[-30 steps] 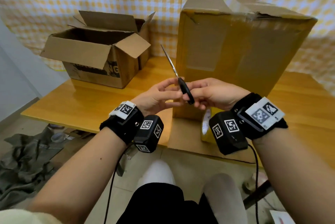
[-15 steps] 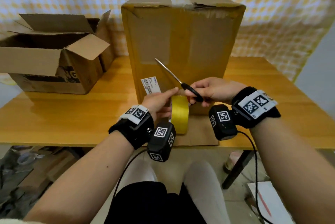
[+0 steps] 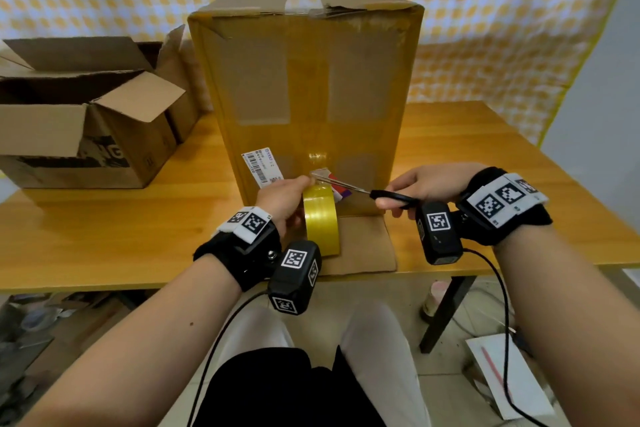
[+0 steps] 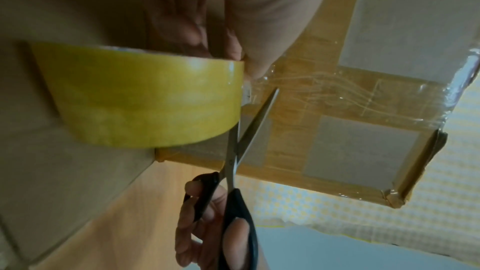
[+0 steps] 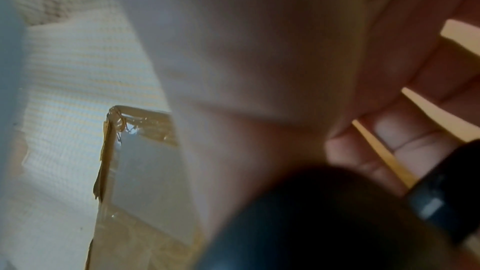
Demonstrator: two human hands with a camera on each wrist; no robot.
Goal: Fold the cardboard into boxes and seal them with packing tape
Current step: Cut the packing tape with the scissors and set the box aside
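Observation:
A tall taped cardboard box (image 3: 308, 87) stands upright on the wooden table (image 3: 104, 236). In front of it my left hand (image 3: 284, 205) holds a yellow roll of packing tape (image 3: 320, 219) on edge, with a clear strip running from the roll to the box face (image 4: 311, 83). My right hand (image 3: 426, 184) grips black-handled scissors (image 3: 391, 196). Their blades (image 4: 246, 130) are parted around the strip right beside the roll (image 4: 140, 98). In the right wrist view only my palm, curled fingers (image 5: 405, 141) and the dark handle show.
An open cardboard box (image 3: 86, 129) with raised flaps sits at the back left of the table. A flat box flap (image 3: 363, 243) lies under the roll at the table's front edge. Checked cloth hangs behind. Clutter and paper lie on the floor.
My right hand has swung the scissors down from pointing up-left to level, blades now at the tape strip by the roll. My left hand has closed on the roll. The view has shifted right.

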